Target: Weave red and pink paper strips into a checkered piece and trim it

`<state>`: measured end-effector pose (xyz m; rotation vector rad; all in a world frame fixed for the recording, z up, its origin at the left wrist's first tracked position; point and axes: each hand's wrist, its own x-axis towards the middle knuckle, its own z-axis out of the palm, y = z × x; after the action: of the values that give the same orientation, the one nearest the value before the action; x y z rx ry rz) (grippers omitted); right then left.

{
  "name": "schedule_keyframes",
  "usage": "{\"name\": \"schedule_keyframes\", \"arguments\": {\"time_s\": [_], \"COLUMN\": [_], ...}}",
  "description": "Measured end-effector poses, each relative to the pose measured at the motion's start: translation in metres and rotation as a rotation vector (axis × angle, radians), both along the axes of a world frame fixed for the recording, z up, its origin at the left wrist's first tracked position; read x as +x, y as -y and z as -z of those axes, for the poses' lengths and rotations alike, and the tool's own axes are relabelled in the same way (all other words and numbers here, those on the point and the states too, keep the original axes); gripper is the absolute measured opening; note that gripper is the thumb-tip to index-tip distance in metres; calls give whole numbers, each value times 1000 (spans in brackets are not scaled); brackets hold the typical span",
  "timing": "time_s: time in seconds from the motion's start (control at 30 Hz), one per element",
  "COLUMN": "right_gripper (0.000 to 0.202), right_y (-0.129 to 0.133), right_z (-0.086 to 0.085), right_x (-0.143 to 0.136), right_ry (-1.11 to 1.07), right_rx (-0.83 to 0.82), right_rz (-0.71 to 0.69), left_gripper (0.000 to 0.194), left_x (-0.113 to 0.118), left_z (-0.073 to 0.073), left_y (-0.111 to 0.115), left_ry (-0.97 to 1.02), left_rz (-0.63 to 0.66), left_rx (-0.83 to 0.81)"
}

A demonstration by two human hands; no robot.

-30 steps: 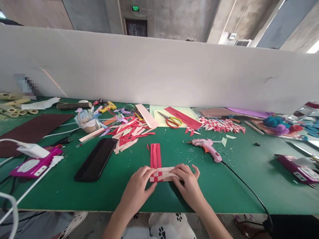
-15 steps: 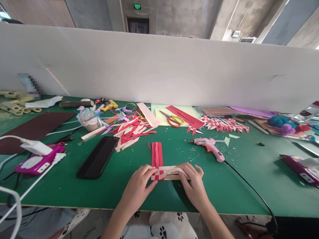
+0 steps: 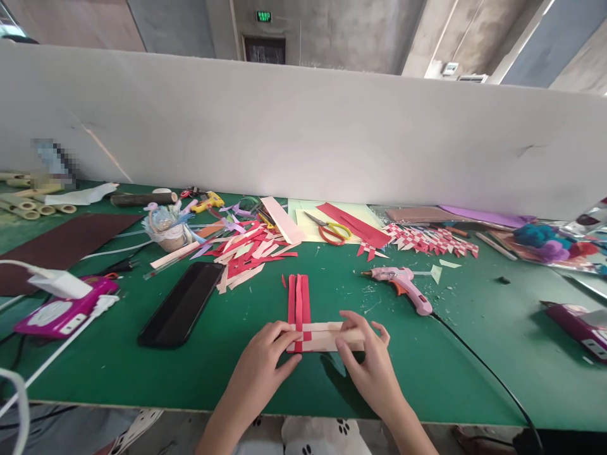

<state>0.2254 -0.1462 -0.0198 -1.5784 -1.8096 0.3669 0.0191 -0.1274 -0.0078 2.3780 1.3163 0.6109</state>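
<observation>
Red paper strips (image 3: 298,297) point away from me on the green table, woven at their near end with cream strips (image 3: 327,342) that run to the right. My left hand (image 3: 270,354) rests its fingertips on the left edge of the woven corner, thumb apart below it. My right hand (image 3: 365,344) is over the right part of the cream strips, its fingers spread and fingertips touching or just above them. The strips under the right fingers are partly hidden.
A black phone (image 3: 183,304) lies left, a pink glue gun (image 3: 403,285) with its cord right. Behind are cut strips (image 3: 251,253), scissors (image 3: 332,229), a red sheet (image 3: 355,224) and woven pieces (image 3: 431,239). Magenta power strips (image 3: 64,309) sit at the sides.
The cream strip that arched up under my right hand now lies flat across the weave. My right fingers have opened. The view has shifted slightly.
</observation>
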Motion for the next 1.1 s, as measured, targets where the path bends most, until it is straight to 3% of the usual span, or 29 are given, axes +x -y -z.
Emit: {"name": "schedule_keyframes", "arguments": {"time_s": [0.13, 0.23, 0.33, 0.6, 0.9, 1.1], "right_gripper": [31, 22, 14, 17, 11, 27], "right_y": [-1, -4, -5, -4, -3, -3], "right_z": [2, 3, 3, -2, -6, -7], "right_x": [1, 2, 0, -7, -4, -5], "right_ry": [76, 199, 242, 99, 200, 155], "right_rx": [126, 154, 132, -9, -74, -77], "right_rz": [53, -15, -93, -11, -76, -70], "left_gripper": [22, 24, 25, 32, 40, 10], "left_x": [-1, -1, -1, 2, 0, 0], "left_z": [1, 2, 2, -3, 0, -2], "left_y": [0, -1, -1, 0, 2, 2], "left_ry": [12, 22, 35, 31, 41, 69], "left_rz": [-8, 1, 0, -59, -70, -77], "left_rx": [-14, -34, -57, -85, -80, -100]}}
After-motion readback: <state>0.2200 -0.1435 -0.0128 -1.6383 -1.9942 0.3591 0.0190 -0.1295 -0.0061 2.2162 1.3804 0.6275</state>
